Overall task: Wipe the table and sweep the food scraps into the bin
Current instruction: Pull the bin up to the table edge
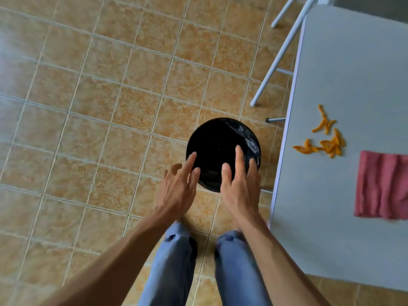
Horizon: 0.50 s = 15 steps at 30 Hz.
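Observation:
A round black bin (216, 142) lined with a black bag stands on the tiled floor beside the grey table (353, 62). Both hands hover over the bin's near rim. My left hand (178, 191) has its fingers spread and holds nothing. My right hand (239, 184) is also spread and empty, with fingertips over the bin's right side. Orange food scraps (326, 138) lie in a loose pile near the table's left edge. A folded pink cloth (382, 184) lies flat on the table, just nearer than the scraps.
White metal chair legs (280, 54) stand on the tan tiled floor (99, 107) behind the bin, close to the table's left edge. My legs in blue jeans (172, 266) are directly below the hands. Open floor stretches to the left.

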Each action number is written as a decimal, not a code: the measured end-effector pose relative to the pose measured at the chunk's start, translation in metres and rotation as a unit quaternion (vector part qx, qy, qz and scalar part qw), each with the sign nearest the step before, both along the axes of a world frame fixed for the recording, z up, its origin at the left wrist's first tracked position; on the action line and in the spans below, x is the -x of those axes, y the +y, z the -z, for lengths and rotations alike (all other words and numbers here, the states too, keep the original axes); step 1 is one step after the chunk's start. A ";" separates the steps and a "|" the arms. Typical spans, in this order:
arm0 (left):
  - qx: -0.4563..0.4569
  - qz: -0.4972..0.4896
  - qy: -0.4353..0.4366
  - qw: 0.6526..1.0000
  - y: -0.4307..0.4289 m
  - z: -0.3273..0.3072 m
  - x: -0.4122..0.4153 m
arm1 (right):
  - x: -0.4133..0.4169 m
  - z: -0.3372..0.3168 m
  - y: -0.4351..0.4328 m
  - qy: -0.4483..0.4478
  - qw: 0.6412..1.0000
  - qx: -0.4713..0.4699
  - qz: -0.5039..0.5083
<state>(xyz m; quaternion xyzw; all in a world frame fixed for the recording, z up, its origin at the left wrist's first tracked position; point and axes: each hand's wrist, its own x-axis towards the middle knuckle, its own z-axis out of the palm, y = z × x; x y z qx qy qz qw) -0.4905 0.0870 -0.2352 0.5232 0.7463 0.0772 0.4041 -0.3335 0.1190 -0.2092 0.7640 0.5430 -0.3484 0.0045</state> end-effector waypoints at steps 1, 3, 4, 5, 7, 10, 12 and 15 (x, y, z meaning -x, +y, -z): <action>0.005 0.007 -0.001 1.000 0.004 0.007 0.004 | -0.004 0.013 0.003 -0.019 1.000 0.010 0.020; 0.015 0.022 0.000 1.000 0.013 0.017 0.010 | -0.011 0.038 0.005 -0.050 0.997 0.027 0.045; 0.024 0.029 -0.001 0.999 0.016 0.023 0.013 | -0.013 0.051 0.004 -0.066 0.996 0.032 0.052; 0.032 0.033 -0.002 0.999 0.020 0.030 0.014 | -0.014 0.062 0.004 -0.078 0.995 0.034 0.058; 0.048 0.032 -0.010 0.998 0.026 0.046 0.015 | -0.014 0.084 0.008 -0.092 0.991 0.038 0.087; 0.052 0.038 -0.007 0.998 0.034 0.079 0.013 | -0.018 0.112 0.018 -0.077 0.982 0.034 0.168; 0.064 0.043 -0.012 0.997 0.040 0.099 0.010 | -0.024 0.127 0.021 -0.043 0.972 0.033 0.231; 0.062 0.035 -0.014 0.997 0.048 0.122 0.004 | -0.028 0.149 0.021 -0.036 0.961 0.017 0.272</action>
